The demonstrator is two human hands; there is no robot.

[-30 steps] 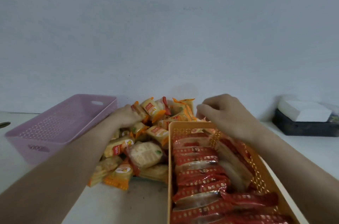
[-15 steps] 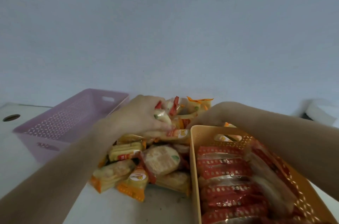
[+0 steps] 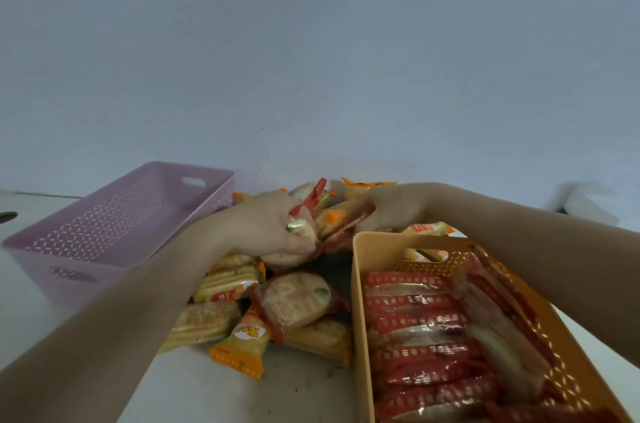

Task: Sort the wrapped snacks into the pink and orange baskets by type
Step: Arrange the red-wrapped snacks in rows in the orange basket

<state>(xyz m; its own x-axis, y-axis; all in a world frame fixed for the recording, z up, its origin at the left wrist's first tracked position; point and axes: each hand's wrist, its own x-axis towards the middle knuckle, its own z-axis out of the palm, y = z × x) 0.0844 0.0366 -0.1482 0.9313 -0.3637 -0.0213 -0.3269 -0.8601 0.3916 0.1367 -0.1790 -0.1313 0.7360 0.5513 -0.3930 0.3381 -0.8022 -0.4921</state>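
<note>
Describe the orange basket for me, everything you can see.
The orange basket looks like plastic: rectangular, perforated walls, a handle slot in its far end. It sits on the white table at right, packed with rows of red-wrapped snacks. Loose snacks lie against its left wall; the right arm crosses its far right corner.

pink basket (image 3: 86,270) left | orange basket (image 3: 360,318) right — red-wrapped rows (image 3: 415,322) | snack pile (image 3: 294,304) between

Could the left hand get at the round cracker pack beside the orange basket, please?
Probably yes: the round cracker pack lies uncovered just below the left hand, though that hand grips other packs.
</note>
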